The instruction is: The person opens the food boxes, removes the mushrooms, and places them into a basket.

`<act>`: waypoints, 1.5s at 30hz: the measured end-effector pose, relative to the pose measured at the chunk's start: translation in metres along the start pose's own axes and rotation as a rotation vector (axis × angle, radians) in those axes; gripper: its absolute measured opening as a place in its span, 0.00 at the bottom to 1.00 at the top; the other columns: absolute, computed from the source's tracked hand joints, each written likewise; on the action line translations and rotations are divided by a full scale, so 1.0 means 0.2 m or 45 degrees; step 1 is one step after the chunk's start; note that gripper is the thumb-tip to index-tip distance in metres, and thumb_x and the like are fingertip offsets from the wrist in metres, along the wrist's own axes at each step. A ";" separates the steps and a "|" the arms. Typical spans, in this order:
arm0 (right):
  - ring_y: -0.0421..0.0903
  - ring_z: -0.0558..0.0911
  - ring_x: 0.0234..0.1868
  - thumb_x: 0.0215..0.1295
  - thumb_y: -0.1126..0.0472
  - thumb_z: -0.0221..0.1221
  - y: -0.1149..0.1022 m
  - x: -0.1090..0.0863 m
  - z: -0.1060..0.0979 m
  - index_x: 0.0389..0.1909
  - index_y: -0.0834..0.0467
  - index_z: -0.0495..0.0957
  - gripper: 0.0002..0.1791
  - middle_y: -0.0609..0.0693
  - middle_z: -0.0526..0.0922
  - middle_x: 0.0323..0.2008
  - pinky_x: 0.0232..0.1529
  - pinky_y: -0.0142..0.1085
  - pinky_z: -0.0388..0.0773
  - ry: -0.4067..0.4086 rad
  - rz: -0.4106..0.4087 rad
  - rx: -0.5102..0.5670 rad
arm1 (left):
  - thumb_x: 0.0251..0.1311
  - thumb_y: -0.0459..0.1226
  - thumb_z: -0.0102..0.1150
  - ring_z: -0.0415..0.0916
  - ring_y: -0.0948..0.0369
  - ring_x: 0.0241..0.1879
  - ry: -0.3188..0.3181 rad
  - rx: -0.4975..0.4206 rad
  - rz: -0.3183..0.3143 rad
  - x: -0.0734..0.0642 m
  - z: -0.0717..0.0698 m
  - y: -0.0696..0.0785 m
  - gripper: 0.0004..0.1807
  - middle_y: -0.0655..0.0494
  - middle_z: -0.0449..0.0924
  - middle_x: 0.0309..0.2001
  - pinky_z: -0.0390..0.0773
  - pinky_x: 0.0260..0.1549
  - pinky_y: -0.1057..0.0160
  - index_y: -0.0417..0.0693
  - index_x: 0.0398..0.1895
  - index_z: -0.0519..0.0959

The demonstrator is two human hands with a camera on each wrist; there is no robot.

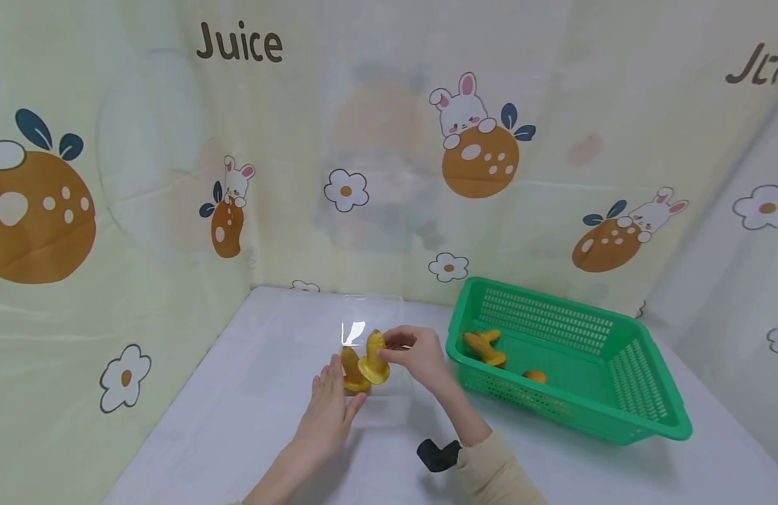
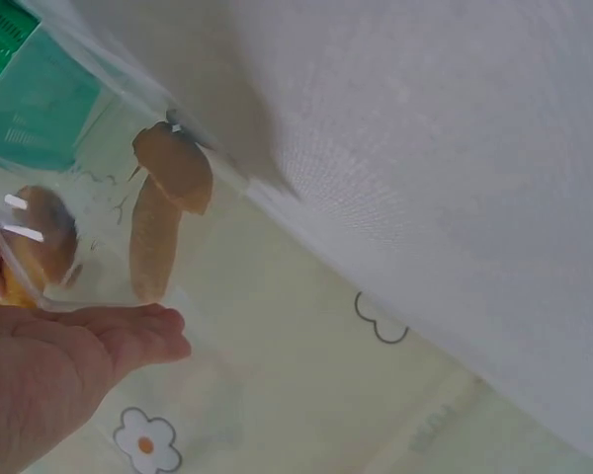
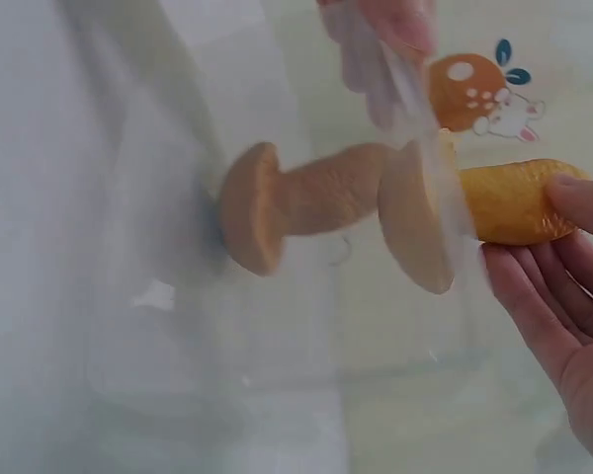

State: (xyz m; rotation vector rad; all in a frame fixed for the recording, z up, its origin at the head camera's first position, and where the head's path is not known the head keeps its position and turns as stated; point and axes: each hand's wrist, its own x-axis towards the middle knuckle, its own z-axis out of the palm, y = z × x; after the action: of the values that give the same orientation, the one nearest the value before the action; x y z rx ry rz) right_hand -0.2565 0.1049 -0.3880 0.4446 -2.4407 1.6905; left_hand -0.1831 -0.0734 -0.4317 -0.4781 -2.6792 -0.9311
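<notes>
My right hand pinches a yellow toy mushroom by its stem, cap downward, at the opening of a clear plastic box. Seen from the right wrist, the stem of this mushroom lies between thumb and fingers, its cap behind the clear wall. Inside the box stands a second yellow mushroom, cap at the bottom; the left wrist view shows this mushroom through the plastic. My left hand rests against the box's left side with straight fingers, thumb spread toward the front.
To the right stands a green perforated basket. In it lie several more pieces, among them a yellow mushroom and a rounded orange piece. A printed curtain hangs behind the white table. A black device sits by my right wrist.
</notes>
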 end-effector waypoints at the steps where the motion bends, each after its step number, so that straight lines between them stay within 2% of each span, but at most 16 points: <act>1: 0.47 0.81 0.33 0.49 0.65 0.69 -0.01 0.00 -0.02 0.34 0.61 0.82 0.11 0.50 0.83 0.31 0.37 0.35 0.80 0.022 -0.015 0.008 | 0.67 0.42 0.49 0.46 0.39 0.66 0.002 -0.002 0.002 0.00 0.00 0.00 0.40 0.28 0.48 0.66 0.47 0.62 0.43 0.22 0.66 0.44; 6: 0.48 0.81 0.35 0.49 0.64 0.69 -0.03 0.01 -0.17 0.36 0.65 0.82 0.13 0.54 0.83 0.33 0.38 0.35 0.79 0.150 -0.064 0.030 | 0.66 0.43 0.49 0.46 0.39 0.66 0.006 -0.009 0.010 0.00 0.00 0.00 0.40 0.28 0.48 0.66 0.47 0.62 0.43 0.22 0.66 0.44; 11: 0.47 0.81 0.37 0.50 0.64 0.69 -0.04 0.01 -0.38 0.39 0.67 0.81 0.16 0.57 0.83 0.35 0.38 0.32 0.79 0.245 -0.031 -0.006 | 0.67 0.43 0.48 0.46 0.38 0.66 0.006 -0.011 0.012 -0.01 0.00 0.00 0.39 0.27 0.48 0.66 0.48 0.62 0.42 0.21 0.65 0.45; 15: 0.46 0.80 0.39 0.51 0.60 0.68 -0.03 0.00 -0.55 0.41 0.66 0.80 0.18 0.58 0.82 0.38 0.39 0.30 0.78 0.305 0.012 -0.089 | 0.67 0.43 0.48 0.46 0.38 0.66 0.011 -0.011 0.012 -0.02 0.00 0.00 0.39 0.27 0.47 0.66 0.48 0.61 0.42 0.20 0.65 0.45; 19: 0.42 0.80 0.37 0.53 0.57 0.67 -0.01 -0.01 -0.70 0.42 0.65 0.80 0.19 0.58 0.82 0.38 0.37 0.28 0.76 0.367 0.000 -0.192 | 0.67 0.43 0.48 0.45 0.38 0.66 0.012 -0.004 0.016 -0.02 0.00 -0.01 0.39 0.27 0.47 0.66 0.48 0.61 0.42 0.20 0.65 0.45; 24: 0.44 0.80 0.35 0.54 0.59 0.67 0.02 -0.03 -0.83 0.41 0.65 0.81 0.16 0.58 0.83 0.36 0.33 0.30 0.76 0.420 0.010 -0.422 | 0.67 0.43 0.48 0.45 0.38 0.66 0.005 -0.004 0.012 -0.02 0.00 -0.01 0.39 0.27 0.47 0.66 0.48 0.62 0.42 0.20 0.65 0.45; 28: 0.51 0.80 0.35 0.54 0.62 0.66 0.03 -0.04 -0.90 0.39 0.66 0.81 0.14 0.59 0.82 0.34 0.33 0.37 0.77 0.412 0.043 -0.560 | 0.67 0.43 0.48 0.45 0.38 0.66 0.004 -0.006 0.009 -0.02 0.00 -0.01 0.39 0.27 0.47 0.66 0.48 0.61 0.42 0.20 0.65 0.45; 32: 0.55 0.79 0.36 0.55 0.63 0.65 0.04 -0.05 -0.93 0.39 0.67 0.80 0.13 0.60 0.82 0.34 0.34 0.43 0.77 0.350 0.094 -0.637 | 0.67 0.43 0.49 0.45 0.38 0.66 0.007 -0.009 0.002 -0.01 0.00 -0.01 0.39 0.27 0.47 0.66 0.48 0.61 0.42 0.20 0.65 0.45; 39: 0.55 0.79 0.36 0.54 0.66 0.65 0.08 -0.06 -0.95 0.39 0.67 0.79 0.13 0.60 0.82 0.35 0.34 0.43 0.78 0.283 0.157 -0.651 | 0.67 0.44 0.48 0.44 0.38 0.66 0.005 -0.019 0.010 -0.01 0.00 -0.01 0.40 0.27 0.47 0.66 0.47 0.62 0.42 0.21 0.65 0.45; 45: 0.54 0.79 0.37 0.54 0.69 0.64 0.10 -0.07 -0.95 0.39 0.66 0.80 0.10 0.59 0.82 0.35 0.35 0.44 0.78 0.286 0.134 -0.645 | 0.67 0.44 0.48 0.45 0.38 0.66 -0.011 -0.007 0.012 -0.01 0.00 0.00 0.40 0.27 0.47 0.66 0.48 0.61 0.42 0.21 0.66 0.45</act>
State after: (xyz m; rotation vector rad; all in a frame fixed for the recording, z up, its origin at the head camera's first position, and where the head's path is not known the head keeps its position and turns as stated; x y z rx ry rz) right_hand -0.2594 0.2899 -0.3413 0.0573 -2.6198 1.0171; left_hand -0.1819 -0.0742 -0.4322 -0.4964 -2.6809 -0.9359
